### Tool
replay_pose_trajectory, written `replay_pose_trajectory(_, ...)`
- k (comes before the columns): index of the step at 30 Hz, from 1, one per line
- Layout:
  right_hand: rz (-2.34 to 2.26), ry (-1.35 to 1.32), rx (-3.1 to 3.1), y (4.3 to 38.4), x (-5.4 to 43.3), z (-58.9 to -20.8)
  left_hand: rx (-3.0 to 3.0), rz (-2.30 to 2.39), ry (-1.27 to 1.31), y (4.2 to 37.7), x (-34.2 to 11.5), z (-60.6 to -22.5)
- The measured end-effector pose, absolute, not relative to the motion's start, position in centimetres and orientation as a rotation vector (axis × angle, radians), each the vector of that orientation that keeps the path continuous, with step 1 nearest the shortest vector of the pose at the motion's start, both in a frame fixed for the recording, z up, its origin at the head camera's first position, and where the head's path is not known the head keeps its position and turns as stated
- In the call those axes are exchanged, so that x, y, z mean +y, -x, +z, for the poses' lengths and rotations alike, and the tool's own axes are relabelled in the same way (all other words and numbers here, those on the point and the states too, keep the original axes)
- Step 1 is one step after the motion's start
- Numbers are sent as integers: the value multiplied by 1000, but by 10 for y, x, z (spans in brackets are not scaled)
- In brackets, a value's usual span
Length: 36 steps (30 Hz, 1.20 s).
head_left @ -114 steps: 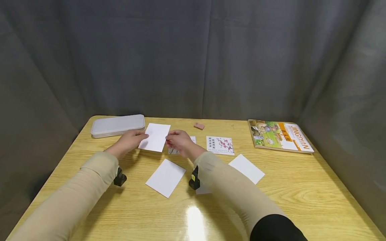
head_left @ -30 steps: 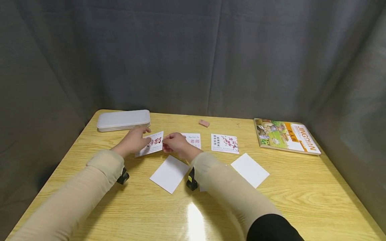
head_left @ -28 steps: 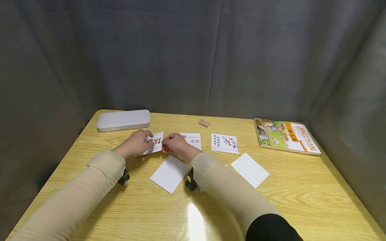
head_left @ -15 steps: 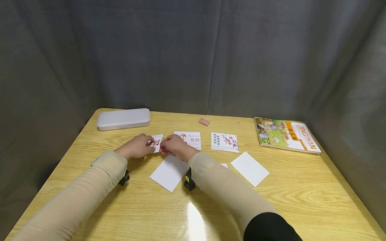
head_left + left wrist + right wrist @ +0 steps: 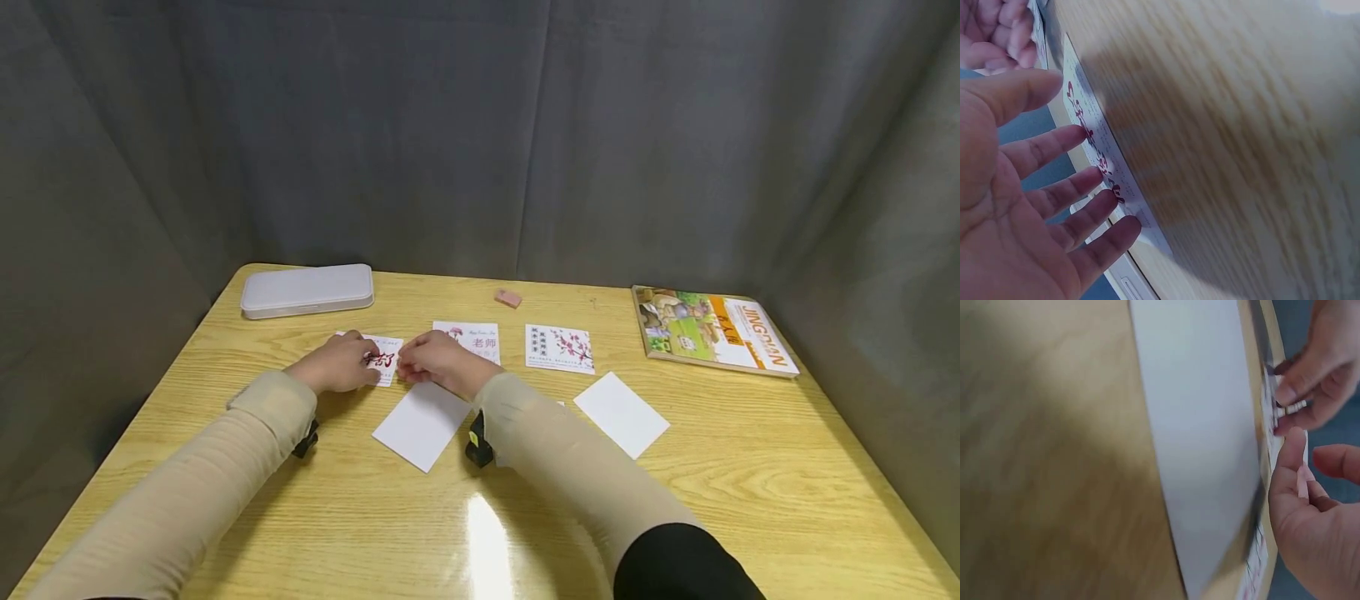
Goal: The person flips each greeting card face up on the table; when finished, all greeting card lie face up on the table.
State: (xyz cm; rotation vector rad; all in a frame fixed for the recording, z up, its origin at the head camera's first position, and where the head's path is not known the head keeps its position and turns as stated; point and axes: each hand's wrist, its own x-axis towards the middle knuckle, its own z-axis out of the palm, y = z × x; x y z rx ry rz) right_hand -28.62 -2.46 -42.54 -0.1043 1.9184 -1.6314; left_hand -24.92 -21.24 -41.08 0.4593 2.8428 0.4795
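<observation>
A white card with red Chinese characters (image 5: 386,362) lies flat on the table, left of the other printed cards. My left hand (image 5: 337,364) rests on it; in the left wrist view the fingers of the left hand (image 5: 1029,206) spread fairly straight, their tips touching the card. Beside that card's right edge is my right hand (image 5: 435,357), partly over a pink-flowered card (image 5: 480,337). In the right wrist view the fingers of the right hand (image 5: 1322,531) bend loosely, thumb apart, holding nothing. A blank white card (image 5: 422,429) lies just below the right hand.
On the right lie a card with red blossoms (image 5: 559,348) and another blank card (image 5: 622,415). A further card is mostly hidden under the right forearm. A pale case (image 5: 307,291), a pink eraser (image 5: 507,297) and a picture book (image 5: 712,331) lie along the back of the wooden table (image 5: 337,517).
The card, earlier held up with its blank side showing, was turned to its printed side and lowered flat to the table. The right fingers have let go of its edge.
</observation>
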Motion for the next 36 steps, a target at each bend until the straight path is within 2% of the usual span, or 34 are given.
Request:
replay_pose_trajectory(13, -1373, 262, 2100, 293, 32, -405, 2895, 509, -490, 243, -212, -413)
replay_pose_trajectory(22, -1226, 344, 2145, 288, 45, -406, 2805, 504, -1004, 199, -180, -408)
replay_pose_trajectory(27, -1147, 379, 2183, 283, 45, -406, 2699, 334, -1160, 177, -175, -412)
replay_pose_trajectory(36, -1043, 453, 2230, 275, 43, -407, 2567, 213, -1082, 160, -176, -422)
